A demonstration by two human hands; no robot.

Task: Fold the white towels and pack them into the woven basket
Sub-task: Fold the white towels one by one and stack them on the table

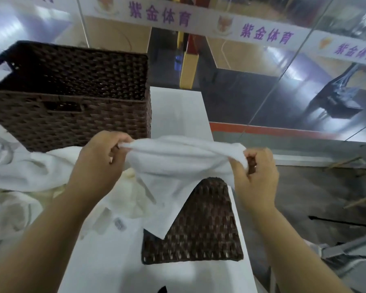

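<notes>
White towel [178,163] is hanging stretched between both hands — left hand [99,159] and right hand [256,172] are pinching its top corners — above the counter [178,111].

Glass partition [262,85] with white banner [220,24], purple characters; wooden sports-court floor [241,56] behind; white tabletop [178,111]; grey floor [315,193].

Basket [72,115] rear left on table [178,106]; towels [19,176] before it.

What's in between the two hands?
In the head view, a white towel stretches between the left hand and right hand, each gripping one end.
</notes>
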